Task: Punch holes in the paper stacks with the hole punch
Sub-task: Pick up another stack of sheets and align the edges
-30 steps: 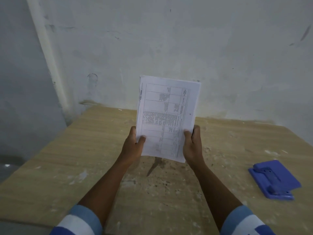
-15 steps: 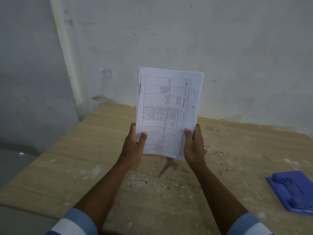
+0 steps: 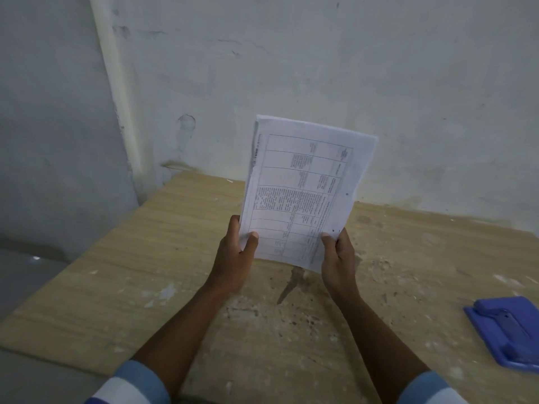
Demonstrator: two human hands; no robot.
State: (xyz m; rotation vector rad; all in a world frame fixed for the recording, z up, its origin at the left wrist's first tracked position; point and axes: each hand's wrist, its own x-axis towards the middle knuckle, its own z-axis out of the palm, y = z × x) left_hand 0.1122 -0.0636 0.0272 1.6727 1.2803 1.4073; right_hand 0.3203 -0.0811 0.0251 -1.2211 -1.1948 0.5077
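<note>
Stack: paper stack (image 3: 303,193) was held upright over the middle of the counter (image 3: 145,287), leaning a little to the right, with a printed table on the front sheet.
Left hand: left hand (image 3: 236,255) gripped the stack's lower left edge, thumb on the front sheet, fingers behind.
Right hand: right hand (image 3: 338,255) gripped the lower right edge the same way, thumb in front.
Stack edges: sheets at the upper left were slightly fanned, not flush.
Marks: a few small dark dots sat along the right margin, one midway up and two just above the right thumb. They were likely punched holes, but too small to be sure.
Punch: blue punch (image 3: 507,330) lay at the counter's right edge, toward the front, well apart from the stack, with no hand on it.
Progress: if the dots were holes, this stack was at least partly punched and was probably being checked or squared. No other stack was in view, so how many remained could not be told.
Next (judged): square the sheets, then either set the stack down or carry it to the punch.
</note>
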